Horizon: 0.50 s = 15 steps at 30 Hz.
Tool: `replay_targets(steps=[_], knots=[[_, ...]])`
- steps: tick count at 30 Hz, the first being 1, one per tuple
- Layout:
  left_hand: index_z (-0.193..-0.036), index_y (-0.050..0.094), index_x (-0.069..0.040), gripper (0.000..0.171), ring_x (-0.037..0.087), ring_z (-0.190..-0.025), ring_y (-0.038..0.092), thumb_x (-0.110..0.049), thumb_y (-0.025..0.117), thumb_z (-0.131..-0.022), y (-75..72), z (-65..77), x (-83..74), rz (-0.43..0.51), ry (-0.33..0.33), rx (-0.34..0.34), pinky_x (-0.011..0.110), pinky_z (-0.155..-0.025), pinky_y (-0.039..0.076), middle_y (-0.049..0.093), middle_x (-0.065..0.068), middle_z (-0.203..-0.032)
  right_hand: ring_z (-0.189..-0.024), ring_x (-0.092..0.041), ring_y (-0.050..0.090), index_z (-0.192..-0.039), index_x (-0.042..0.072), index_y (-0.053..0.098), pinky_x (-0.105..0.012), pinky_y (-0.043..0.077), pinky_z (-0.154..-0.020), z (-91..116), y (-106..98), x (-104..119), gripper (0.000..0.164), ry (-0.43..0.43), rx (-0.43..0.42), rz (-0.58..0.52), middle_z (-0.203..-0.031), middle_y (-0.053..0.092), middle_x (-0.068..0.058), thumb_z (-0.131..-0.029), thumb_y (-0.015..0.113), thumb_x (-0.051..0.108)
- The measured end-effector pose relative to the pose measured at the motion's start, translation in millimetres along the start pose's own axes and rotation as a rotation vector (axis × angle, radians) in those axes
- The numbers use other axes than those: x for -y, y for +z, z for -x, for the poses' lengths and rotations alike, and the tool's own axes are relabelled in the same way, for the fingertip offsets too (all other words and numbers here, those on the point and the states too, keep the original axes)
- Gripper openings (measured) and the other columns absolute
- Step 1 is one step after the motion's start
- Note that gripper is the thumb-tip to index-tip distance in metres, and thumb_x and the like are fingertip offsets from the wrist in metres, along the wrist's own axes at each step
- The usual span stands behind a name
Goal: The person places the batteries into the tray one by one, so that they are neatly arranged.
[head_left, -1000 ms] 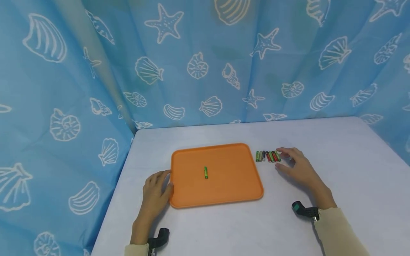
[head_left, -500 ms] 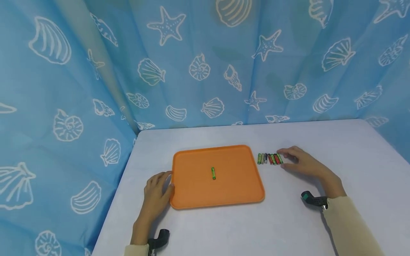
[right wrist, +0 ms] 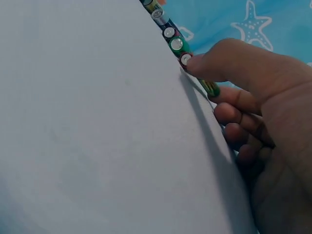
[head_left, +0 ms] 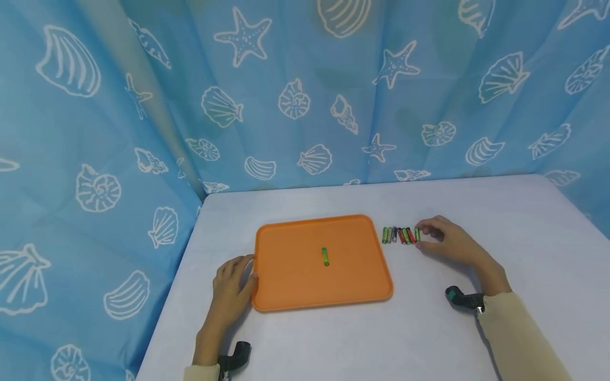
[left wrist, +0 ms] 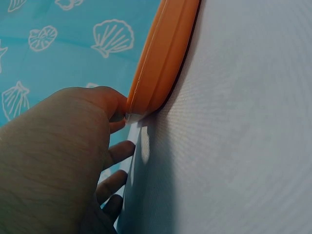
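Observation:
My right hand (head_left: 448, 241) pinches a green battery (head_left: 417, 234) between thumb and index finger, at the right end of a row of batteries. In the right wrist view that green battery (right wrist: 209, 87) shows between the thumb and the index finger, its near end partly covered. Beside it lie red, green and dark batteries (head_left: 394, 234), side by side on the white table. My left hand (head_left: 231, 286) holds the left rim of an orange tray (head_left: 324, 305), thumb and index finger at the edge. Inside the tray lies a single green battery (head_left: 325, 256), right of the middle.
The white table (head_left: 343, 344) reaches back to a blue curtain (head_left: 267, 132) with shell and starfish prints. Another stretch of the curtain hangs along the left side. Each wrist wears a small black camera.
The battery in the tray has rolled to the right. My right thumb and index finger have closed on the end battery, which now stands straighter and slightly apart. The left hand stays put.

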State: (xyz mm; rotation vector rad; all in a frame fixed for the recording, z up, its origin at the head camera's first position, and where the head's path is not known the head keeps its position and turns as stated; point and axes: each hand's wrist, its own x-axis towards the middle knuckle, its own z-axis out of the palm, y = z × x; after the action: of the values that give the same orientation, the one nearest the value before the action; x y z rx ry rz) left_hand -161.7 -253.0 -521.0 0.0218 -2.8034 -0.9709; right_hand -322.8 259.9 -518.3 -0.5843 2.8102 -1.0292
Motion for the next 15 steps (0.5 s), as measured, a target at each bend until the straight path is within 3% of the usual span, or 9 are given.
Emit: replay_targets(steps=[8,15], knots=[[-0.144,0.052,-0.017,0.044,0.038,-0.139,0.028,-0.026,0.056,-0.101,2.2,1.5,1.6,0.000,0.016,-0.024,0.063,-0.110,0.018,0.046,0.015,-0.144,-0.097,-0.027,0.054,-0.122,0.002,0.063,-0.046,0.047,-0.086,4,2,19,0.045,-0.026,-0.096,0.042,-0.103,0.059,-0.009,-0.086,0.080,0.023],[-0.147,0.050,-0.020,0.046,0.034,-0.142,0.024,-0.029,0.055,-0.102,-0.8,-0.1,-0.4,-0.007,-0.045,0.018,0.060,-0.113,0.017,0.042,0.011,-0.148,-0.084,-0.022,0.053,-0.119,0.005,0.066,-0.034,0.047,-0.072,0,21,56,0.041,-0.225,-0.144,0.003,-0.096,0.058,-0.007,-0.084,0.082,0.018]])
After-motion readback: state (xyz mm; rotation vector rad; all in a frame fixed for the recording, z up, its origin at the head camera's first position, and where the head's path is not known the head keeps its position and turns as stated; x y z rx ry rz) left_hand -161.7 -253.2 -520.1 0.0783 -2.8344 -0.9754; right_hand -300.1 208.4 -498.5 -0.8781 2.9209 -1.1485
